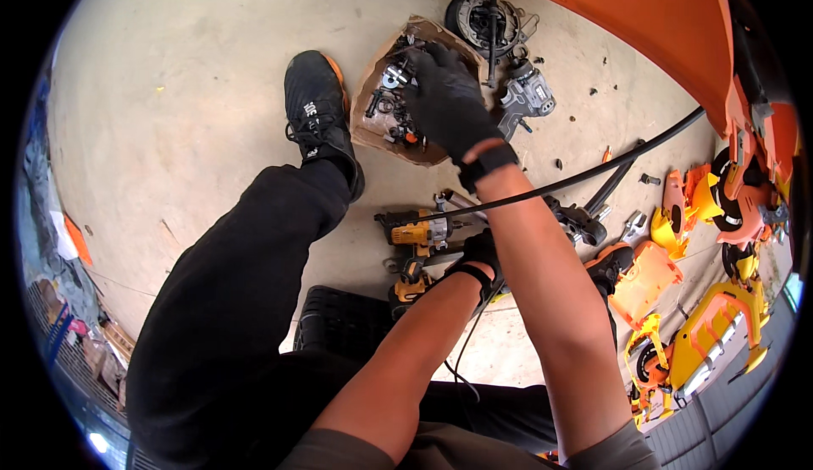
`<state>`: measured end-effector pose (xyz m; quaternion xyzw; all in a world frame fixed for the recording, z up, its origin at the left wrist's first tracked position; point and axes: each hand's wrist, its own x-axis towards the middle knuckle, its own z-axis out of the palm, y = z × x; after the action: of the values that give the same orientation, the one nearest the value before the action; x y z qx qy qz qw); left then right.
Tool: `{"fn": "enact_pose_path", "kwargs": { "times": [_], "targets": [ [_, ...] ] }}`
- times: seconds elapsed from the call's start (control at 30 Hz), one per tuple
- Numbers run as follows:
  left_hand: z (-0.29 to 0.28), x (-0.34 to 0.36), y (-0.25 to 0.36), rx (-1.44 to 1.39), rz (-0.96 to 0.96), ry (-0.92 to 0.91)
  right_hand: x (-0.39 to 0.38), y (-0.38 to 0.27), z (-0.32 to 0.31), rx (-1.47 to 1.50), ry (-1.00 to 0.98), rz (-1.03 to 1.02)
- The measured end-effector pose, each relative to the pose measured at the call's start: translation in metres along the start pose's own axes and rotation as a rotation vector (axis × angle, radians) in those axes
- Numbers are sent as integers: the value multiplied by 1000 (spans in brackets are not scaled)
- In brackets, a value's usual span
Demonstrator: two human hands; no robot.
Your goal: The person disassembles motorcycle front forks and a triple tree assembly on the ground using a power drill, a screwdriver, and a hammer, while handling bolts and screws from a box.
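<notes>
My right hand (450,97), in a black glove, reaches into an open cardboard box (366,102) on the floor. Its thumb and fingers look apart over the small metal parts inside, and nothing shows held. Beside the glove lie loose bolts and shiny round fittings (394,76). My left hand (481,250), also gloved in black, is lower down, partly behind my right forearm; its fingers are hidden. Next to it rests a yellow and black cordless power tool (415,233). A grey cordless impact tool (527,93) lies right of the box.
A wheel hub with an axle (487,25) sits beyond the box. Large orange bodywork (627,21) overhangs the upper right. A black cable (593,169) crosses over my right forearm. Orange and yellow plastic panels (711,334) lie at right. My shoe (318,106) stands left of the box.
</notes>
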<state>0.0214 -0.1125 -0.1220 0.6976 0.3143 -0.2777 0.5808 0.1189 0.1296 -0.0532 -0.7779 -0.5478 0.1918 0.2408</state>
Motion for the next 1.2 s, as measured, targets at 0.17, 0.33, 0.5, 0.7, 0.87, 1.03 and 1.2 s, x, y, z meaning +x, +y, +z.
{"fn": "enact_pose_path", "kwargs": {
  "times": [0.17, 0.33, 0.5, 0.7, 0.87, 1.03, 1.2],
  "targets": [
    [5, 2, 5, -98, 53, -7, -17, 13, 36, -163, -147, -173],
    [4, -4, -3, -284, 84, 37, -70, 27, 34, -204, -302, -341],
    [-16, -3, 8, 27, -49, -140, -59, 25, 6, -303, -395, -136],
    [-15, -4, 12, 123, -101, -101, -38, 30, 7, -72, -129, -82],
    [11, 3, -9, -66, 34, 107, -46, 37, 26, -214, -419, -98],
    [22, 9, -12, -61, 32, 111, -64, 24, 32, 127, -362, -102],
    [29, 14, -11, -33, 0, 130, -49, 1, -14, 202, -52, -124]
  ]
}}
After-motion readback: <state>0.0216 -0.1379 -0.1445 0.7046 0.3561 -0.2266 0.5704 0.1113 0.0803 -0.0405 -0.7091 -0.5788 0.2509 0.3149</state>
